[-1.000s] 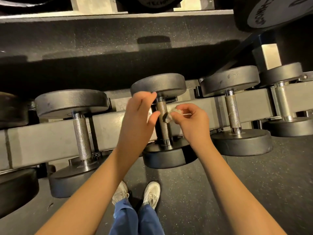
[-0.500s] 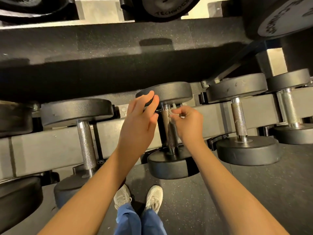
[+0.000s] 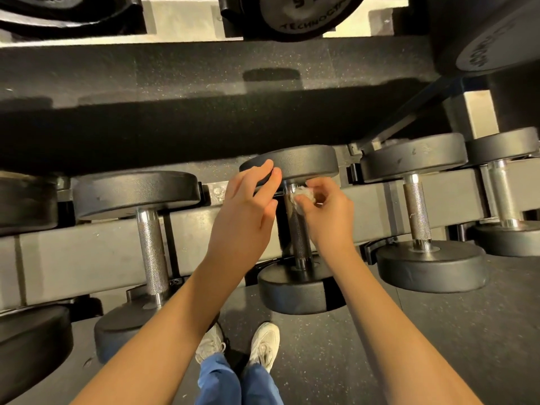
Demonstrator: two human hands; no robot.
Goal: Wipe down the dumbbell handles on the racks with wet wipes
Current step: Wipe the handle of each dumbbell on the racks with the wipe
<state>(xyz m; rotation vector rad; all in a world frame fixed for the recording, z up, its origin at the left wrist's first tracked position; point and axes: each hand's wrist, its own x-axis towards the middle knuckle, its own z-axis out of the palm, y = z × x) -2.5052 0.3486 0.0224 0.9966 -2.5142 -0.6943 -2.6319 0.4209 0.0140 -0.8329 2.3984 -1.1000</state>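
Right hand (image 3: 327, 213) pinches a wadded wipe (image 3: 302, 195) against the dumbbell handle (image 3: 298, 236); left hand (image 3: 245, 217), fingers straight, touches its far head (image 3: 309, 163).

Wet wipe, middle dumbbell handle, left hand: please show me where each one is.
wet wipe (image 3: 302, 196), head view, crumpled white middle.
middle dumbbell handle (image 3: 298, 238), head view, knurled part.
left hand (image 3: 244, 217), head view, back of hand.

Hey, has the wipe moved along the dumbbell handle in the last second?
Yes. The wet wipe in the right hand has slid up the handle toward the dumbbell's far weight head.
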